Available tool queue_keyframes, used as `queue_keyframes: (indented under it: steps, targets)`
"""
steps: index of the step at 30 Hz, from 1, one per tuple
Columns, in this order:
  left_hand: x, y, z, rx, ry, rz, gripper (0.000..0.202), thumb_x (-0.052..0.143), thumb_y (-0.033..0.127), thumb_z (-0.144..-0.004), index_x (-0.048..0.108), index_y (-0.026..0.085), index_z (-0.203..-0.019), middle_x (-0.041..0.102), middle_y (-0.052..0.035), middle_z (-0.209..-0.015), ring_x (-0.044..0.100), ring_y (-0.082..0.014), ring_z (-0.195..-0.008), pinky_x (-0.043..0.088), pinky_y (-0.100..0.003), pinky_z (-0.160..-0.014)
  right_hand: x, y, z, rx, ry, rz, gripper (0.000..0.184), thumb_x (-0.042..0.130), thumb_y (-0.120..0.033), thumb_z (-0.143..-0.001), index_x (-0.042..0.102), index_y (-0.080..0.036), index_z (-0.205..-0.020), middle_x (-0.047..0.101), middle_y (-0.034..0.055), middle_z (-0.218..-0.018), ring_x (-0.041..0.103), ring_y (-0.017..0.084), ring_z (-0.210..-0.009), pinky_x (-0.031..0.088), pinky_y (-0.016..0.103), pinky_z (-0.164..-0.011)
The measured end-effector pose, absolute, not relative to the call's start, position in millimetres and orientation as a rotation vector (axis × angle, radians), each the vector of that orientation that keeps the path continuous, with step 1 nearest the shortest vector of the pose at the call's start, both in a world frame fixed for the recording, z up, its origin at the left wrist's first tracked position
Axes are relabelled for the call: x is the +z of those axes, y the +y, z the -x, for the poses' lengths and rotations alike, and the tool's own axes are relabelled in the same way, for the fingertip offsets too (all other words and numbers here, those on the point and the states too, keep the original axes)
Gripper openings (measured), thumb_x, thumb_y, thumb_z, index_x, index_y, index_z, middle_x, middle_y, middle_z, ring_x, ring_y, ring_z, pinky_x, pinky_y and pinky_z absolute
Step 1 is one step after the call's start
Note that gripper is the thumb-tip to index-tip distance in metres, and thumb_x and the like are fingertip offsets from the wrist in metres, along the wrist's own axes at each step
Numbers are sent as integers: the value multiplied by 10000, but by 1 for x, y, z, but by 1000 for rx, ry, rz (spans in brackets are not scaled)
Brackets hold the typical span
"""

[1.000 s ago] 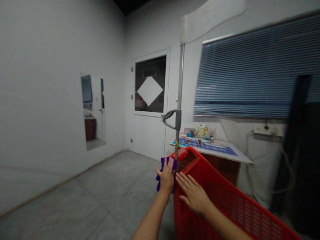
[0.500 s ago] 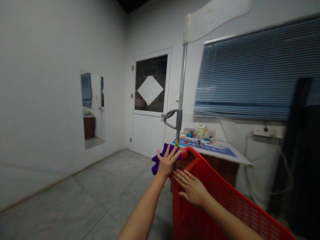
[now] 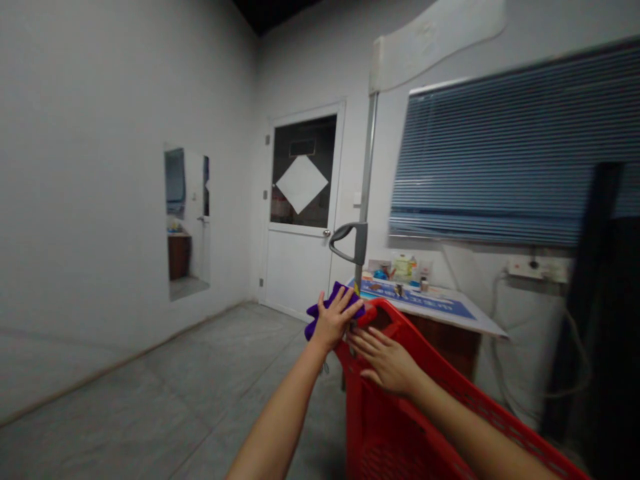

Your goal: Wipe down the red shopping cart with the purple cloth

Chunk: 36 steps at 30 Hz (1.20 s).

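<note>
Head view: left hand (image 3: pixel 333 320), grip spread open, presses a purple cloth (image 3: pixel 313 327) at lower centre against the corner of a red cart (image 3: pixel 385 311) by its metal pole (image 3: pixel 367 167), right hand (image 3: pixel 385 363) lying open on the rim, beside a desk (image 3: pixel 480 322).
</note>
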<state>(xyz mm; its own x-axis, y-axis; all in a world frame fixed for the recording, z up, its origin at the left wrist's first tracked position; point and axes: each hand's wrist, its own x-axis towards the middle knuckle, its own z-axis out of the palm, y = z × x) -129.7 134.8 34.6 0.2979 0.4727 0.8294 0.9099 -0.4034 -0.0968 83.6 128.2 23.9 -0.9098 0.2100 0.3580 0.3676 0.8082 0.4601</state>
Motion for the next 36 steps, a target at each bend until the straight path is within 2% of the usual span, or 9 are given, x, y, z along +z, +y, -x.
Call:
queue_keyframes:
  steps: [6,10,13,16,19,21,30,36]
  targets:
    - [44,133,135,-928,-1202,2023,564,520,191,-916,372,422,-1409,362,-36,-1519,213,-234,-1439,20,-594,-1123,40,131,-86,-717,-2765,352,698,472,-503,-932,141,-283,-1507,259,-8,-1541,263,167,-1408,98,344,-1180]
    - [49,133,139,-892,-1207,2021,559,473,187,-935,337,396,-1435,331,-46,-1532,197,-231,-1444,-7,-586,-1127,47,134,-81,-679,-2778,409,689,507,-477,-916,212,-254,-1498,330,16,-1514,274,184,-1405,107,355,-1184]
    - [42,134,142,-885,-1110,2035,549,474,187,-936,356,409,-1424,371,-29,-1511,197,-225,-1444,2,-576,-1136,49,132,-78,-650,-2799,432,690,516,-476,-907,253,-216,-1490,364,42,-1498,273,197,-1406,123,358,-1184]
    - [42,136,143,-887,-1041,2050,562,497,175,-924,367,398,-1423,400,-22,-1495,199,-226,-1443,91,-550,-1152,51,128,-77,-630,-2828,396,707,516,-494,-904,248,-207,-1492,379,61,-1491,298,202,-1396,161,362,-1178]
    - [57,141,138,-968,-969,2066,567,503,172,-924,350,322,-1450,324,-52,-1535,188,-234,-1445,232,-505,-1144,58,126,-77,-637,-2851,351,721,492,-545,-906,286,-162,-1481,407,117,-1468,333,236,-1379,204,400,-1165]
    - [69,145,135,-1051,-913,2064,554,483,164,-934,346,295,-1455,300,-63,-1546,169,-236,-1449,264,-503,-1140,63,126,-76,-644,-2841,345,709,467,-551,-916,299,-152,-1477,410,132,-1464,347,246,-1371,215,418,-1160]
    - [64,150,138,-974,-900,2117,537,484,170,-942,359,314,-1444,334,-62,-1530,189,-259,-1443,263,-558,-1128,73,130,-79,-533,-2952,269,695,459,-545,-921,256,-205,-1492,402,89,-1478,349,234,-1369,199,420,-1165]
    - [77,150,137,-966,-858,2078,567,512,198,-932,332,307,-1458,310,-61,-1541,145,-243,-1453,255,-541,-1137,78,127,-71,-518,-2987,322,683,449,-542,-923,305,-167,-1475,409,122,-1469,329,258,-1379,213,443,-1157]
